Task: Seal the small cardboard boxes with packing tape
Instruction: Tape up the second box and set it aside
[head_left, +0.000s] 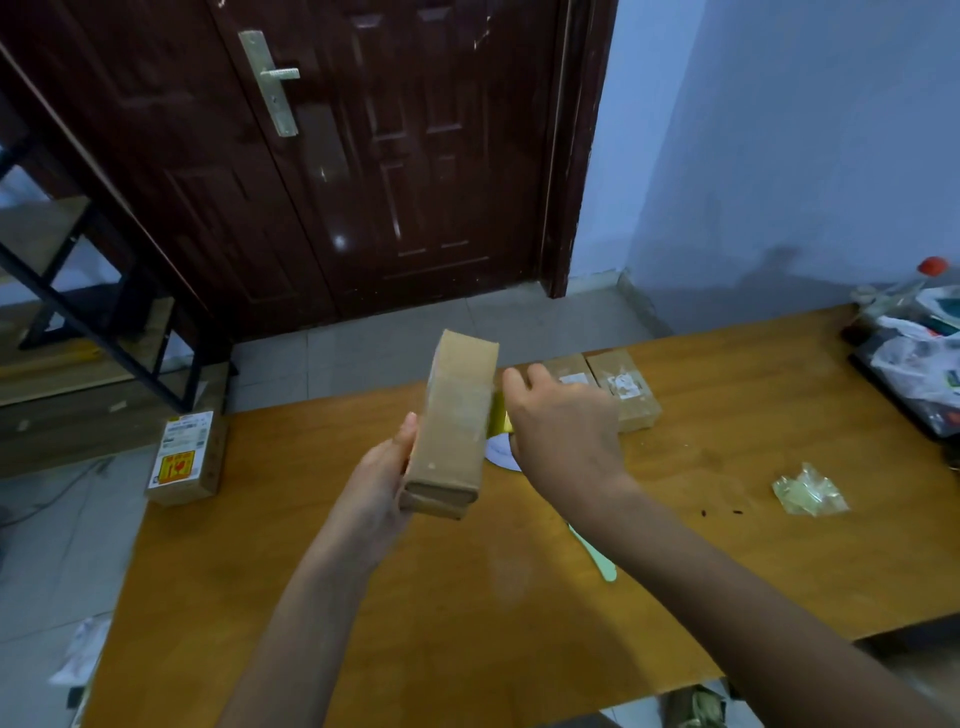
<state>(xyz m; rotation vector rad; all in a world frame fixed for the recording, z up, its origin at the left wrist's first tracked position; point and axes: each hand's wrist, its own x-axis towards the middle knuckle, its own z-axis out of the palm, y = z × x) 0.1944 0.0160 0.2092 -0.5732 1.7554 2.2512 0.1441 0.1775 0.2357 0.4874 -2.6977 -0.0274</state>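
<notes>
Head view: left hand (382, 470) grips a small cardboard box (452, 426) from its left side, holding it raised above the wooden table (727, 545). Right hand (563, 426) sits just beside the box's right edge, fingers curled; whether it pinches anything cannot be told. Two more boxes (608, 389) lie behind it on the table.

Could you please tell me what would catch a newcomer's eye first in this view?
First, the small cardboard box held up at centre above the wooden table, gripped by the left hand, with the right hand just beside it. Behind looms a dark red door.
</notes>
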